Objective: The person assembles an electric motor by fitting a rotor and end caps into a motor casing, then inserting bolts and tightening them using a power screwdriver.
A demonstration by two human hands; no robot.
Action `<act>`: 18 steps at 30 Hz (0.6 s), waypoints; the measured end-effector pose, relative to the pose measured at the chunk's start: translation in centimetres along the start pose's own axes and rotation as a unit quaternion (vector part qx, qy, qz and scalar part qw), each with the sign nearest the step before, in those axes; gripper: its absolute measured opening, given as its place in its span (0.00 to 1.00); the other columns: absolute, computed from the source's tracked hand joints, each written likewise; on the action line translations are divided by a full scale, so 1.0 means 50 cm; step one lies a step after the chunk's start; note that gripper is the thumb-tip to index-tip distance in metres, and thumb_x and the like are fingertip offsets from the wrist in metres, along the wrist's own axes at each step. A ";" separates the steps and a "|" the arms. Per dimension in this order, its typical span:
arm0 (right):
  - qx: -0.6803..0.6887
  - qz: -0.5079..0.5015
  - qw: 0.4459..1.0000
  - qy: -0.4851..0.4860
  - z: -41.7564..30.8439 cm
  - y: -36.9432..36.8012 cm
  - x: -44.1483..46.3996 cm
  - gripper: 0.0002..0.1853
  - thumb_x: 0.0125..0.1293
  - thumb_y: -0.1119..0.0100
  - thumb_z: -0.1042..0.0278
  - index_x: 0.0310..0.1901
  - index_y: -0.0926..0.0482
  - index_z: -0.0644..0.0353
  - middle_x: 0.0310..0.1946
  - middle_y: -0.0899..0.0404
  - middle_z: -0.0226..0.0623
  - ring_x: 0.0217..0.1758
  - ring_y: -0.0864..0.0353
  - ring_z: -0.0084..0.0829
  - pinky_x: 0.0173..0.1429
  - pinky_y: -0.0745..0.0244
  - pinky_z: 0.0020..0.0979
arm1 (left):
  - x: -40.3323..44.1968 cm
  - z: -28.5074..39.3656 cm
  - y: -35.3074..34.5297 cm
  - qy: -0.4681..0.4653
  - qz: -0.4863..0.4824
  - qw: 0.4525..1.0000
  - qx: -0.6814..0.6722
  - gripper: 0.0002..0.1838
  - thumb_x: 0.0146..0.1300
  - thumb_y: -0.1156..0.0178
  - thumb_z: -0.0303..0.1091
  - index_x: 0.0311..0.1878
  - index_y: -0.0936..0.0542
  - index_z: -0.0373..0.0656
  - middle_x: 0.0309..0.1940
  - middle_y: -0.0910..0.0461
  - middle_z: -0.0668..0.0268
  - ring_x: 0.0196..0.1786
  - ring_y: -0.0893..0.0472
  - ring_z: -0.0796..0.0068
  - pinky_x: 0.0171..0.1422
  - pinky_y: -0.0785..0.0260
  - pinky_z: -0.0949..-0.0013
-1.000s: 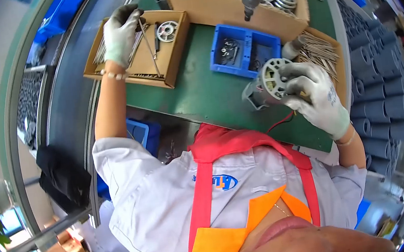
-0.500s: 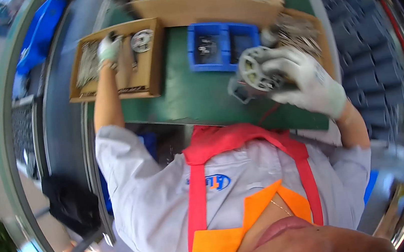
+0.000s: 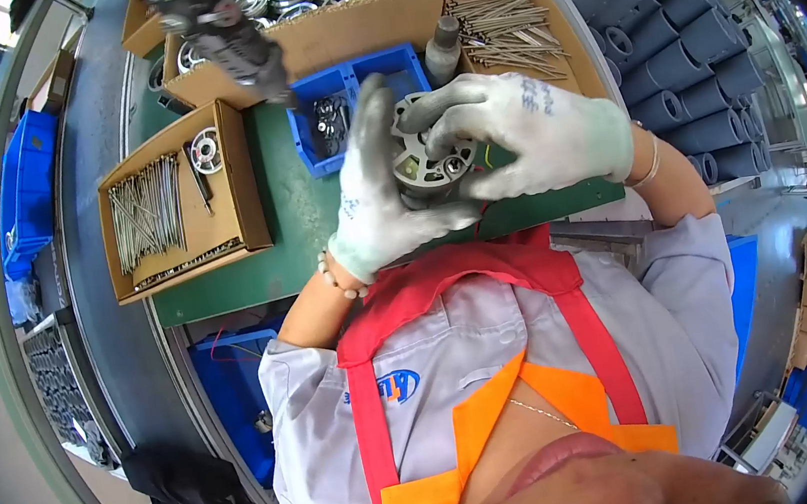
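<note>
Both gloved hands are at a round, spoked metal part (image 3: 429,170) held low over the front of the green bench. My left hand (image 3: 378,195) is wrapped around its left side, thumb along the near edge. My right hand (image 3: 530,136) curls over the top and right side, index and middle fingers bent onto the face, thumb near the rim. Anything small under the right fingertips is hidden. Thin coloured wires show under the right hand. Just behind stands a blue divided bin (image 3: 321,166) with small dark parts, and a grey-capped bottle (image 3: 443,51).
To the left, a cardboard box (image 3: 250,195) holds long screws, a screwdriver (image 3: 200,181) and a metal ring. A dark tool (image 3: 221,38) hangs at upper left. Behind are a box of metal rings (image 3: 338,43) and a tray of long screws (image 3: 508,33). Grey tubes (image 3: 691,45) are stacked right.
My left hand has come from the screw box on the left to the round part. My right hand and the part have shifted left. The hanging dark tool now shows clearly.
</note>
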State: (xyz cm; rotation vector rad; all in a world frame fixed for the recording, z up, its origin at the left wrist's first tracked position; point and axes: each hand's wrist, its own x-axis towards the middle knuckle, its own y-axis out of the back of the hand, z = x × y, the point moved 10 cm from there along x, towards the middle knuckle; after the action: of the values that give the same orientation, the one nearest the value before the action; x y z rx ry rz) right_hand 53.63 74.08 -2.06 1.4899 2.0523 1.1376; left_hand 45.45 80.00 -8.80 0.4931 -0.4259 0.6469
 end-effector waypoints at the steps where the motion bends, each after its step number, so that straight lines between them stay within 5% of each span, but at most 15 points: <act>1: -0.006 0.005 1.000 0.000 0.000 0.001 -0.001 0.19 0.52 0.33 0.70 0.47 0.21 0.60 0.59 0.25 0.41 0.58 0.25 0.46 0.62 0.29 0.43 | 0.006 -0.013 -0.018 0.039 -0.015 0.999 -0.012 0.65 0.34 0.16 0.45 0.74 0.44 0.34 0.71 0.40 0.40 0.71 0.33 0.44 0.73 0.38 0.53; 3: -0.069 0.035 0.997 0.024 -0.003 0.000 -0.003 0.20 0.50 0.29 0.65 0.46 0.20 0.60 0.57 0.24 0.41 0.58 0.25 0.45 0.62 0.28 0.43 | 0.013 0.002 -0.013 0.010 0.018 0.996 0.082 0.58 0.35 0.17 0.41 0.68 0.38 0.29 0.60 0.28 0.44 0.61 0.24 0.48 0.66 0.31 0.55; 7: -0.060 0.035 0.997 0.044 0.001 -0.002 -0.006 0.18 0.53 0.31 0.63 0.44 0.19 0.60 0.55 0.25 0.40 0.58 0.25 0.44 0.61 0.27 0.41 | 0.006 -0.022 -0.014 0.041 0.017 0.998 0.045 0.55 0.36 0.17 0.39 0.67 0.36 0.30 0.58 0.25 0.48 0.60 0.23 0.52 0.64 0.29 0.56; 9: -0.104 0.006 0.992 0.068 -0.006 -0.015 -0.005 0.18 0.56 0.35 0.62 0.47 0.22 0.59 0.56 0.25 0.40 0.59 0.26 0.44 0.61 0.27 0.42 | 0.010 -0.004 -0.019 0.038 0.007 0.996 0.076 0.59 0.36 0.16 0.38 0.72 0.40 0.33 0.65 0.30 0.51 0.65 0.26 0.60 0.69 0.32 0.60; 10: -0.152 -0.021 0.986 0.062 -0.011 -0.025 -0.004 0.19 0.59 0.37 0.61 0.50 0.24 0.59 0.57 0.26 0.39 0.60 0.26 0.43 0.61 0.27 0.42 | 0.012 0.009 -0.016 -0.008 0.031 0.995 0.095 0.57 0.35 0.16 0.41 0.68 0.38 0.32 0.59 0.25 0.50 0.58 0.21 0.56 0.64 0.28 0.59; 15: -0.363 -0.027 0.931 0.025 -0.050 -0.046 -0.009 0.16 0.59 0.40 0.59 0.46 0.22 0.59 0.58 0.24 0.40 0.60 0.23 0.39 0.42 0.19 0.37 | 0.000 -0.027 -0.017 0.026 0.029 0.999 0.022 0.57 0.34 0.19 0.34 0.71 0.39 0.38 0.64 0.29 0.51 0.62 0.24 0.57 0.66 0.29 0.58; 17: -0.384 0.108 0.913 0.084 -0.083 -0.033 -0.025 0.10 0.59 0.42 0.61 0.36 0.20 0.58 0.41 0.20 0.40 0.43 0.18 0.38 0.41 0.20 0.39 | -0.006 -0.043 -0.018 0.040 0.025 0.999 -0.003 0.57 0.34 0.19 0.33 0.71 0.39 0.38 0.65 0.30 0.52 0.63 0.25 0.57 0.66 0.29 0.58; 18: -0.382 0.111 0.914 0.086 -0.085 -0.034 -0.029 0.10 0.59 0.42 0.61 0.36 0.20 0.58 0.41 0.20 0.40 0.43 0.18 0.38 0.41 0.20 0.39 | -0.007 -0.042 -0.019 0.040 0.024 0.999 0.000 0.57 0.34 0.19 0.33 0.71 0.39 0.38 0.65 0.30 0.52 0.63 0.25 0.57 0.66 0.29 0.58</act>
State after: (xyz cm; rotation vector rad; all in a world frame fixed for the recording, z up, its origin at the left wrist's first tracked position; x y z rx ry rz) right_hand 50.22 70.87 -1.04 1.2433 1.2647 1.9246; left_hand 46.26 80.35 -10.94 0.4565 -0.3624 0.7118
